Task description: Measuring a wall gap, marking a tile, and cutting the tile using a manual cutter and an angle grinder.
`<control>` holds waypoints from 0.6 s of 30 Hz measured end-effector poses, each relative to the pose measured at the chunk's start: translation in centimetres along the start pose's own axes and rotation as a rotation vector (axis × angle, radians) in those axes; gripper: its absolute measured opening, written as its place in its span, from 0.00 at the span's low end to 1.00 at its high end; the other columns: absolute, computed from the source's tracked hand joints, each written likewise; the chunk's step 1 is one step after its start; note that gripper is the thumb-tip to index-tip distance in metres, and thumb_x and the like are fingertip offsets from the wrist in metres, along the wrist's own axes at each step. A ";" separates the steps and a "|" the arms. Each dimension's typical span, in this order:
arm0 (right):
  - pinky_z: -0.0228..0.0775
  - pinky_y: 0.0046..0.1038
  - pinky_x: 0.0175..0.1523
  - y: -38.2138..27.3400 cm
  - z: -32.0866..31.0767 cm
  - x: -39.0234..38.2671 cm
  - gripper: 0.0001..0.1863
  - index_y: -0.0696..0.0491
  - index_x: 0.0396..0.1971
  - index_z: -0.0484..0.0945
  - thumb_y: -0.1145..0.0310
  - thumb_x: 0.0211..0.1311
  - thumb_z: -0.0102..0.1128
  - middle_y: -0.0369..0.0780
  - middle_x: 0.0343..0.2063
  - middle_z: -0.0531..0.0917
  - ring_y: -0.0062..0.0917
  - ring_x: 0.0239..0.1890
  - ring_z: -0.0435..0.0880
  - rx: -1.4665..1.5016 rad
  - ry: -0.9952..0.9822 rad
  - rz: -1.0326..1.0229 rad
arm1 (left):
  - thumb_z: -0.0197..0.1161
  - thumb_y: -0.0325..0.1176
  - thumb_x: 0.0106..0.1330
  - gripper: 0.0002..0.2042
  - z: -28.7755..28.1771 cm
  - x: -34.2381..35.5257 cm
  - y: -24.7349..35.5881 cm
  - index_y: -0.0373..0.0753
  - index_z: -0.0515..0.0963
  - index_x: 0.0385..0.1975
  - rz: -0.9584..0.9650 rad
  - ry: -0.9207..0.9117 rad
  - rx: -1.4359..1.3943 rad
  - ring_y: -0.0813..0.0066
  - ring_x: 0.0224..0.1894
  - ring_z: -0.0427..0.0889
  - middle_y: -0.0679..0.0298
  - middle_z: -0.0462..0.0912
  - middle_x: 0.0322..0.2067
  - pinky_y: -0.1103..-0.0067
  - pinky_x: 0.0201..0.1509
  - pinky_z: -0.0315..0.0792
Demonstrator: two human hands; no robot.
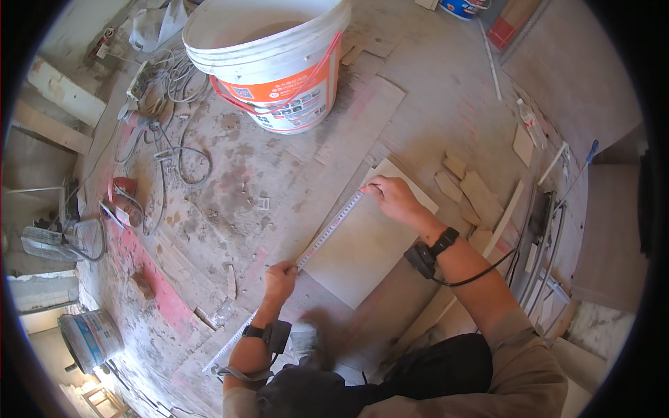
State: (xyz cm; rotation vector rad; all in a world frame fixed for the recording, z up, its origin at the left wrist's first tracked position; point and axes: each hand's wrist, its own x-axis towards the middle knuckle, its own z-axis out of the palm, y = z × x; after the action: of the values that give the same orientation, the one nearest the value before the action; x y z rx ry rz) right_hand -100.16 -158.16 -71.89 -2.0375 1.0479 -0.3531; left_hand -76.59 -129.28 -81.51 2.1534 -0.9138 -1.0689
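Observation:
A pale rectangular tile (366, 254) lies flat on the floor in front of me. The white blade of a tape measure (336, 224) runs along its left edge. At the tile's far left corner, my right hand (391, 196) is closed on the blade's far end, where a small red bit shows by the fingertips. Near the tile's close left corner, my left hand (280, 280) pinches the same blade. More of the strip continues past my left wrist toward the lower left. I cannot make out the tape's case.
A big white bucket (279, 118) with an orange label stands at the far left of the tile. Broken tile pieces (481, 198) lie to its right. Coiled cables (185, 76) and a smaller bucket (90, 340) are at left. Strips and rods line the right wall near a plastic bottle (531, 125).

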 end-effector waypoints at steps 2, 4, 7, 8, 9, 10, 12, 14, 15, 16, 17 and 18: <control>0.72 0.37 0.37 -0.4 -0.4 -0.1 0.10 0.57 0.33 0.82 0.67 0.64 0.56 0.48 0.28 0.84 0.42 0.29 0.82 -0.020 -0.029 -0.001 | 0.61 0.30 0.63 0.09 -0.1 -0.1 0.2 0.33 0.83 0.37 -0.008 0.005 0.006 0.79 0.20 0.78 0.63 0.84 0.22 0.79 0.25 0.74; 0.72 0.38 0.37 0.3 -0.3 -0.3 0.10 0.57 0.33 0.82 0.66 0.64 0.56 0.48 0.28 0.83 0.43 0.30 0.82 -0.028 -0.018 -0.007 | 0.61 0.30 0.63 0.08 0.0 -0.1 0.4 0.33 0.83 0.37 -0.011 0.008 0.013 0.79 0.20 0.79 0.62 0.84 0.22 0.79 0.25 0.74; 0.72 0.38 0.38 1.3 -0.1 -0.3 0.10 0.57 0.33 0.82 0.66 0.64 0.57 0.48 0.28 0.84 0.43 0.30 0.82 -0.032 -0.014 -0.021 | 0.61 0.29 0.63 0.08 0.4 -0.4 0.3 0.33 0.83 0.37 -0.052 0.012 0.042 0.78 0.20 0.79 0.62 0.84 0.22 0.79 0.25 0.74; 0.72 0.39 0.38 1.7 -0.1 -0.4 0.10 0.57 0.33 0.82 0.66 0.63 0.57 0.48 0.28 0.84 0.44 0.30 0.82 -0.031 -0.019 -0.029 | 0.61 0.29 0.63 0.08 0.6 -0.6 0.2 0.33 0.84 0.37 -0.074 0.003 0.053 0.78 0.20 0.79 0.62 0.84 0.22 0.79 0.25 0.74; 0.72 0.39 0.38 2.1 -0.2 -0.5 0.10 0.57 0.33 0.82 0.66 0.63 0.57 0.48 0.28 0.84 0.44 0.30 0.82 -0.027 -0.017 -0.029 | 0.61 0.28 0.62 0.08 0.8 -0.8 0.2 0.34 0.84 0.37 -0.095 -0.006 0.064 0.78 0.20 0.79 0.62 0.84 0.22 0.79 0.25 0.74; 0.72 0.38 0.38 2.5 -0.3 -0.8 0.10 0.57 0.32 0.82 0.66 0.63 0.57 0.48 0.28 0.84 0.43 0.30 0.82 -0.022 -0.017 -0.051 | 0.61 0.28 0.62 0.08 1.1 -1.0 0.3 0.34 0.84 0.37 -0.094 -0.005 0.068 0.78 0.20 0.79 0.62 0.84 0.22 0.79 0.25 0.74; 0.73 0.38 0.38 3.5 -0.6 -1.5 0.10 0.57 0.32 0.82 0.66 0.63 0.58 0.47 0.28 0.84 0.43 0.31 0.82 -0.014 -0.017 -0.072 | 0.61 0.28 0.62 0.07 1.7 -1.5 0.6 0.34 0.84 0.36 -0.088 -0.048 0.049 0.78 0.20 0.79 0.63 0.84 0.23 0.78 0.26 0.74; 0.73 0.38 0.37 4.5 -0.8 -2.3 0.10 0.57 0.31 0.82 0.66 0.62 0.58 0.46 0.28 0.85 0.43 0.31 0.83 -0.051 -0.045 -0.077 | 0.61 0.28 0.62 0.07 2.4 -2.4 1.2 0.33 0.84 0.35 -0.089 -0.048 0.078 0.78 0.20 0.79 0.62 0.84 0.23 0.78 0.26 0.74; 0.73 0.38 0.37 4.1 -1.0 -2.8 0.10 0.57 0.31 0.82 0.66 0.62 0.58 0.46 0.28 0.85 0.43 0.31 0.83 -0.049 -0.047 -0.077 | 0.60 0.27 0.62 0.07 2.7 -2.9 1.4 0.33 0.84 0.34 -0.095 -0.043 0.103 0.78 0.21 0.79 0.62 0.84 0.23 0.78 0.26 0.74; 0.73 0.38 0.37 3.8 -1.2 -3.4 0.10 0.57 0.31 0.82 0.66 0.62 0.58 0.46 0.28 0.85 0.43 0.31 0.83 -0.042 -0.059 -0.056 | 0.60 0.27 0.62 0.07 2.8 -3.2 1.4 0.33 0.84 0.34 -0.097 -0.043 0.104 0.78 0.21 0.79 0.62 0.84 0.23 0.78 0.26 0.74; 0.74 0.38 0.37 3.5 -1.3 -3.7 0.09 0.57 0.31 0.82 0.66 0.62 0.58 0.46 0.27 0.85 0.43 0.30 0.83 -0.035 -0.072 -0.036 | 0.61 0.31 0.61 0.08 3.0 -3.5 1.5 0.38 0.85 0.34 -0.194 -0.078 0.111 0.71 0.26 0.82 0.61 0.85 0.24 0.74 0.33 0.75; 0.74 0.38 0.37 3.6 -1.4 -4.1 0.09 0.57 0.31 0.82 0.66 0.62 0.58 0.46 0.27 0.85 0.43 0.30 0.83 -0.036 -0.069 -0.031 | 0.62 0.35 0.60 0.09 3.2 -3.7 1.6 0.42 0.86 0.34 -0.287 -0.118 0.118 0.65 0.32 0.86 0.60 0.86 0.26 0.70 0.40 0.77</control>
State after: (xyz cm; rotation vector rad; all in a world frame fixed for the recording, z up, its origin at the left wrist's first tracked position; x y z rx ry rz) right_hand -105.47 -156.94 -73.30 -2.0850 0.9878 -0.2796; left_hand -81.46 -127.97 -80.36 2.3934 -0.7499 -1.3207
